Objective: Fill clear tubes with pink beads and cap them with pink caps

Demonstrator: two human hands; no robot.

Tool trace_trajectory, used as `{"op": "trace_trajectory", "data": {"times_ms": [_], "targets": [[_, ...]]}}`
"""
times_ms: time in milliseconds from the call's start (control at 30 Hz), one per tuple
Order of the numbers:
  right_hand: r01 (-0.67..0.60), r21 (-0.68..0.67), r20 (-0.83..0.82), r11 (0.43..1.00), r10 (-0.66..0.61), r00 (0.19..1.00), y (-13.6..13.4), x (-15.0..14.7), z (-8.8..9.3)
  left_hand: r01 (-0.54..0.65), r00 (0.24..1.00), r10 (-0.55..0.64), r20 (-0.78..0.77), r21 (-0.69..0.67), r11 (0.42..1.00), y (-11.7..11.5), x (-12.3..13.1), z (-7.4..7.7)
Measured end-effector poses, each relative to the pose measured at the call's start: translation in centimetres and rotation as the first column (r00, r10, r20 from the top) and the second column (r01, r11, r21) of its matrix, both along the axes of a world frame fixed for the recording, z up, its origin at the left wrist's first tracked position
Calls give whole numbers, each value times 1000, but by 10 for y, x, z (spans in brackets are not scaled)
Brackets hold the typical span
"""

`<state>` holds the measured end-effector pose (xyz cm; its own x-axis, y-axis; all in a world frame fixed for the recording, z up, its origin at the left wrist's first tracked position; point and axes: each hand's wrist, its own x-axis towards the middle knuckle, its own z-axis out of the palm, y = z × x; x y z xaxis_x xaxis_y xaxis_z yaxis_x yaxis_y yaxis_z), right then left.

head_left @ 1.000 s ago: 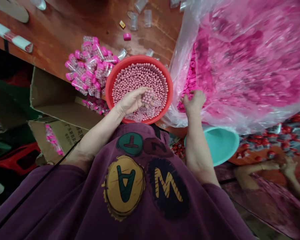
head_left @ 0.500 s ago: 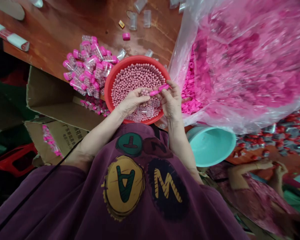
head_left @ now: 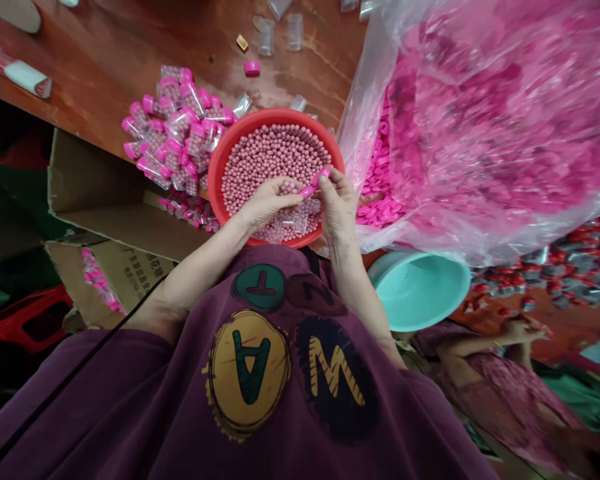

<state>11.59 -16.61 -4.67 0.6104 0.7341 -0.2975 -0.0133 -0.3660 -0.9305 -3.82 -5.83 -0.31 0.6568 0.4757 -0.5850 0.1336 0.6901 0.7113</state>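
Note:
Over the red basin (head_left: 215,177) of small pink balls (head_left: 270,153), my left hand (head_left: 267,205) is closed on a small clear container (head_left: 291,187) with pink balls inside. A pink piece (head_left: 307,192) sits at the container's right end, by my left fingertips. My right hand (head_left: 340,203) pinches a bright pink cap (head_left: 321,175) just above and to the right of that piece. Fingers partly hide both items, and I cannot tell whether cap and container touch. Below the hands, clear containers (head_left: 300,220) lie on the balls.
Filled, pink-capped containers (head_left: 175,133) are heaped left of the basin, above a cardboard box (head_left: 95,193). At right lie a big plastic bag of pink caps (head_left: 470,127) and a turquoise basin (head_left: 420,293). Another person's arm (head_left: 473,347) is at the lower right.
My right hand has drawn slightly left and down, bringing the pink cap closer to the container in my left hand. The other person's hands have moved left.

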Motion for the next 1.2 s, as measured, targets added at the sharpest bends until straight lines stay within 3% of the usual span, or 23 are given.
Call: {"op": "trace_trajectory", "data": {"times_ms": [133, 333, 567, 867, 1067, 1133, 1200], "targets": [[-14, 22, 11, 1000, 14, 1000, -2, 6, 20, 36, 997, -28, 66, -119, 992, 0, 1, 7], [-328, 84, 266, 941, 296, 917, -2, 22, 51, 128, 991, -121, 52, -181, 975, 12, 0, 15], [-411, 94, 363, 907, 353, 862, 1, 11, 44, 134, 989, -143, -32, -200, 970, 19, -4, 26], [-564, -2, 482, 826, 495, 723, -9, 16, 46, 89, 994, -101, -43, -229, 969, 18, -11, 17], [-631, -111, 523, 767, 585, 619, -10, 17, 36, 85, 994, -98, -42, -242, 966, 17, -17, 13], [-596, -138, 558, 791, 560, 613, -10, 18, 31, 68, 994, -87, -70, -239, 969, 17, -19, 10], [-509, -129, 585, 851, 479, 655, -9, 17, 29, 38, 993, -63, -100, -239, 970, 17, -19, 8]]}}
